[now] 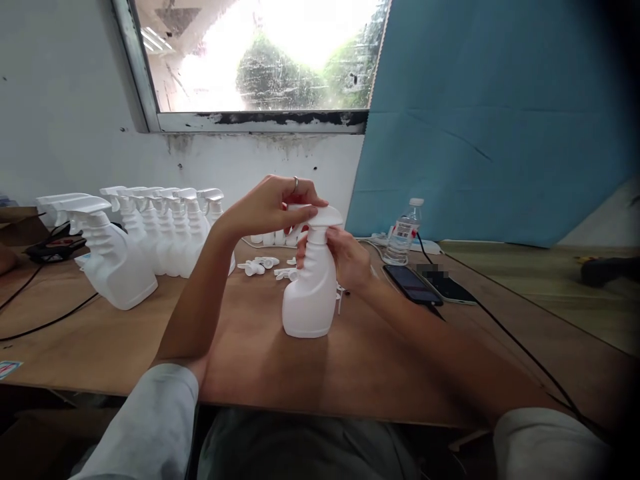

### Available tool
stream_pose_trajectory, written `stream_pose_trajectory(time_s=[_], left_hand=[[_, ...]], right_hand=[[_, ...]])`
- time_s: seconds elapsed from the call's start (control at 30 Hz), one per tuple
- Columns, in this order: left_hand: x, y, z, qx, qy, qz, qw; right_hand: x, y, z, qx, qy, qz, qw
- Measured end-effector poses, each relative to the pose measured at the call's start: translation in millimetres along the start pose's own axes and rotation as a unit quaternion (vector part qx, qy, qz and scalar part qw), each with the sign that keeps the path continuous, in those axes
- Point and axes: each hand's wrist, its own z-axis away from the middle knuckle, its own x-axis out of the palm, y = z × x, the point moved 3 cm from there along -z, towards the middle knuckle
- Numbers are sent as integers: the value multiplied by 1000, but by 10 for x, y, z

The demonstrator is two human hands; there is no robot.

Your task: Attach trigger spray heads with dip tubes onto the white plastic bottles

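Observation:
A white spray bottle [311, 293] stands upright on the table in front of me, its trigger head fitted over the neck. From above, my left hand [280, 203] grips the trigger head [327, 216], thumb and fingers closed on it. My right hand [350, 257] is wrapped round the bottle's neck from the right, just under the head; some of its fingers are hidden behind the bottle. Loose white trigger parts [257, 266] lie on the table behind the bottle. Several white spray bottles [173, 230] with heads stand in a group to the left.
One spray bottle [117, 267] stands nearer me at the left. Right of my hands are a clear water bottle [401, 233], a phone [413, 283] and another dark phone [453, 288]. Black cables cross the wooden table [250, 360]. Part of another person's arm [7, 259] shows at the left edge.

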Motion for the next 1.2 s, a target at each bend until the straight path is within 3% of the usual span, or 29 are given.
stream_pose_trajectory(time_s=[0.2, 0.57, 0.7, 1.2], left_hand=[[-33, -46, 27, -10, -13, 33, 999], [-22, -100, 16, -13, -27, 65, 997], [-22, -92, 17, -16, -26, 66, 997], [-38, -75, 22, -3, -41, 24, 999]], right_hand=[[17, -18, 5, -31, 12, 60, 998], [46, -7, 9, -11, -15, 48, 999], [22, -15, 0, -19, -4, 96, 995], [-16, 23, 11, -11, -48, 10, 999]])
